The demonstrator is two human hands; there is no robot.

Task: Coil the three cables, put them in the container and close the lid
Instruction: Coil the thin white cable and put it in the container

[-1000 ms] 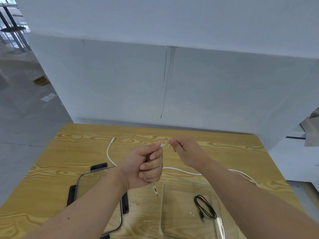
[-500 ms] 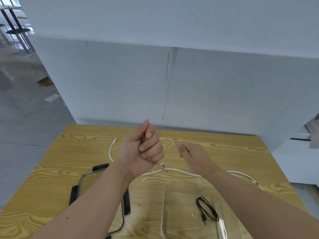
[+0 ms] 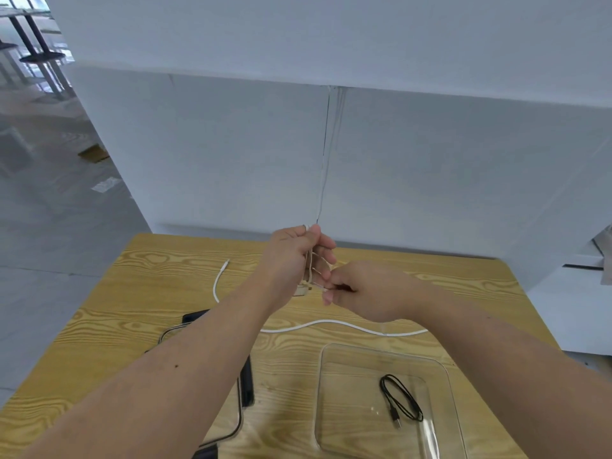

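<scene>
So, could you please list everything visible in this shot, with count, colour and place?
Table: one, yellow wood grain, fills the lower frame.
Container: one, clear, near right of the table, open.
Black cable: one, coiled, inside the container.
Lid: one, clear with black clips, near left, partly behind the left forearm.
White cable: one, loose on the table behind the container.
Pale cable: one, looped over the left hand's fingers.
White panels: behind the table.
Left hand: raised, wearing the loops.
Right hand: pinch grip at the pale cable.
</scene>
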